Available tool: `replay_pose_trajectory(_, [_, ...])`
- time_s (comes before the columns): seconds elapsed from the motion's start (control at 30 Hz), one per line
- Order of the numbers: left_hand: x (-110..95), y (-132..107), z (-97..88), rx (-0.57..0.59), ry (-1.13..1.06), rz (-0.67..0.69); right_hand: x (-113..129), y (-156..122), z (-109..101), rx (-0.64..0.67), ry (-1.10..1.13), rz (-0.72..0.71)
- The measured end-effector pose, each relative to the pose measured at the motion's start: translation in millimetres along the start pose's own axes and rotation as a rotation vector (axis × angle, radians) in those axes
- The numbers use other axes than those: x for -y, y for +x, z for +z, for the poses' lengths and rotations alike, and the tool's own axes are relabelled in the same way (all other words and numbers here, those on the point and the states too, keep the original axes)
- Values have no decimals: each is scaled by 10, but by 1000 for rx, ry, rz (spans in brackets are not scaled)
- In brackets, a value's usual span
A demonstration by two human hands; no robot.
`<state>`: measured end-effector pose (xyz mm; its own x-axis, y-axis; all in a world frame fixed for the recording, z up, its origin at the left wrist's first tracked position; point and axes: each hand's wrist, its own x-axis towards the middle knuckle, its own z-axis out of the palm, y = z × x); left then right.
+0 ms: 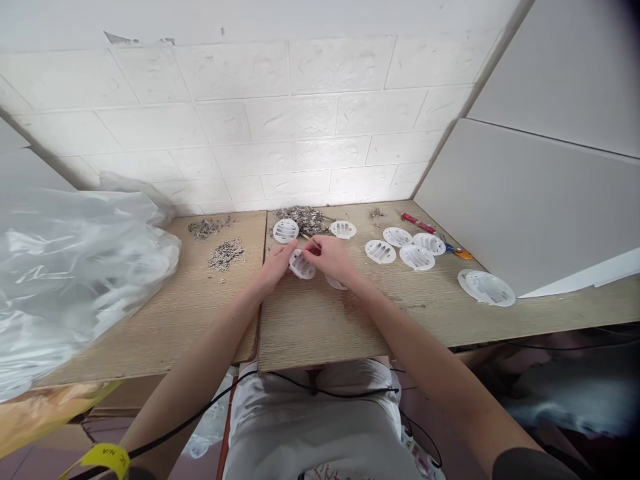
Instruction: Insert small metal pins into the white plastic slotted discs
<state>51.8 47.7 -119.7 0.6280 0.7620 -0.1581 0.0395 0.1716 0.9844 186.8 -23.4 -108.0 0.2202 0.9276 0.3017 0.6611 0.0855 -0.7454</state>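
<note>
My left hand grips the left edge of a round white plastic disc with slots across it, held tilted just above the table. Over its upper right edge, my right hand is closed in a pinch around a thin wooden stick. The stick's tip points up and left. Right behind the hands lies another white slotted disc, beside a heap of small grey metal pieces. One more disc shows partly under my right wrist.
Several white discs lie to the right, near a red pen-like object and an orange-handled tool. Small metal parts are piled on the left. A clear plastic bag covers the far left. A black cable crosses my lap.
</note>
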Motion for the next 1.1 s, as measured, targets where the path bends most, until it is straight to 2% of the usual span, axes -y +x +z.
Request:
replay_pose_trajectory(0.07, [-28,-19,-10,59,-46,6,-4,4,-9,-18,11,-7])
replay_pose_trajectory(0.23, [-123,-88,-40,373,-242,-9,-31,19,-51,-49,138,-17])
replay_pose_trajectory(0.3, [-132,-96,-50,407,-248,-13,-45,25,-69,-32,203,-14])
replay_pose_trajectory(0.37, [-119,-88,-57,368,-222,18,-61,37,-97,-23,254,-17])
replay_pose_trajectory(0.43, [-94,-73,-62,261,-147,81,-80,55,-142,-39,304,-27])
replay_pose_trajectory(0.57, [-44,-47,-72,-32,308,325,-128,93,-264,-82,431,-17])
replay_pose_trajectory(0.63, [-17,-30,-77,-98,525,498,-148,100,-315,-77,450,-14])
replay_pose_trajectory(0.7, [13,-6,-85,-81,628,643,-164,97,-343,-58,421,-13])
replay_pose_trajectory(0.8, [55,34,-100,-30,683,766,-179,89,-348,-15,337,-22])
replay_pose_trajectory(0.93, [80,64,-118,7,687,840,-187,82,-329,9,276,-41])
replay_pose_trajectory(1.1, [101,71,-121,23,663,861,-188,78,-309,-5,233,-51])
